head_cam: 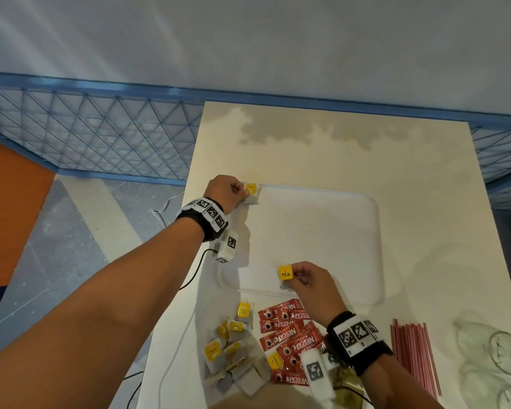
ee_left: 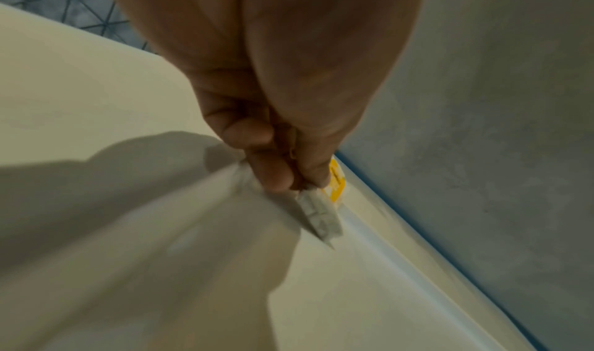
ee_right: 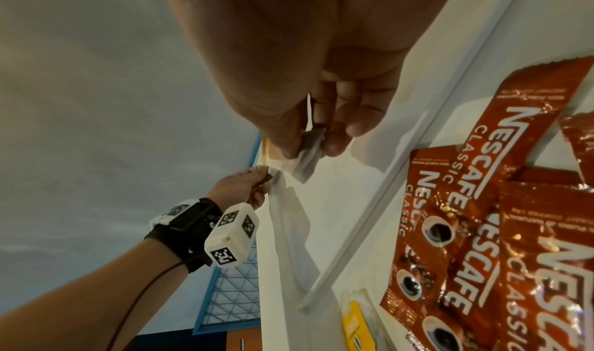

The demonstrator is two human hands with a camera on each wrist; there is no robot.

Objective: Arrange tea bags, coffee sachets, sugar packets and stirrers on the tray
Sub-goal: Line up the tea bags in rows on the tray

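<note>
Tea bags pinched in both hands' fingers, left hand (head_cam: 225, 192) at tray (head_cam: 366, 202) corner, right hand (head_cam: 310, 280)

Pale cream counter (head_cam: 322, 149), mottled with a greyish shadow patch near the far edge. Beyond it, a plain whitish wall (head_cam: 248, 39) streaked with soft light. Blue-framed lattice fence (head_cam: 95, 134) along the wall's foot. Grey speckled floor (head_cam: 71, 246) at left, beside an orange panel (head_cam: 9, 208).

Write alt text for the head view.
Each hand pinches a yellow-tagged tea bag over a white tray: left hand at its far left corner, right hand at its near edge. Tea bags, Nescafe sachets and pink stirrers lie nearer.
</note>
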